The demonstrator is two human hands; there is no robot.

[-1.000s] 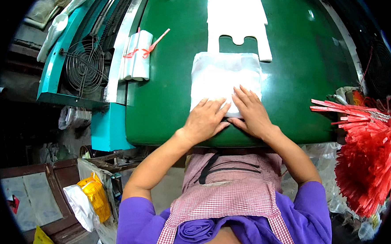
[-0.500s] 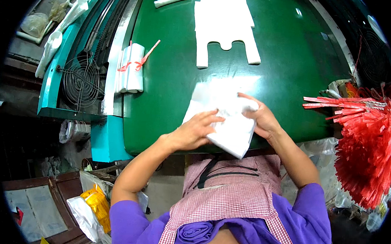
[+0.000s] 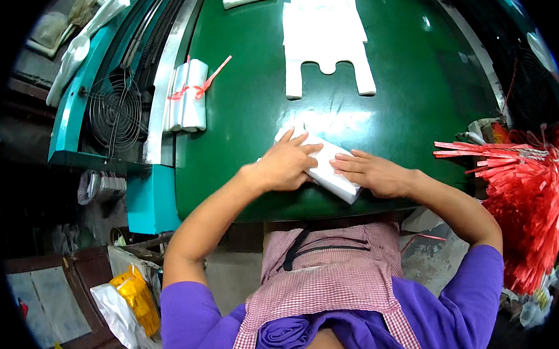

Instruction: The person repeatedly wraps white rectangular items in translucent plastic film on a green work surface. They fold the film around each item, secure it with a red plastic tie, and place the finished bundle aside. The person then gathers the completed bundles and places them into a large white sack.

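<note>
Green work surface (image 3: 245,109) fills upper centre of frame, curved by lens; its near edge runs across mid-frame just above the person's checked apron (image 3: 330,284).

Red tie strips (image 3: 525,194), big bundle, right edge of frame, well apart from the hands.

Flat white vest-type bags (image 3: 324,38), stack at upper centre, handles pointing down-frame. Lies clear of the hands w/ bare green between.

Tied bag roll (image 3: 187,97), white w/ red tie, upper left, at left rim of surface beside a wire fan guard (image 3: 113,112).

Folded bag pack (image 3: 330,171), white, centre frame, near the front edge, slightly skewed.

Left hand (image 3: 285,165): palm down on pack, fingers spread fairly wide, pressing. Right hand (image 3: 373,173): fingers straight and close together, flat on pack's right end. Neither grips; both press.

Step, as judged: folding/flattening a bag stack into a compact pack, fold prob. nearly done. Next move likely needs one hand to keep pack compressed while the other frees up, e.g. for a tie.

Room: open green to left and above pack; front edge close, so little margin toward the body.
</note>
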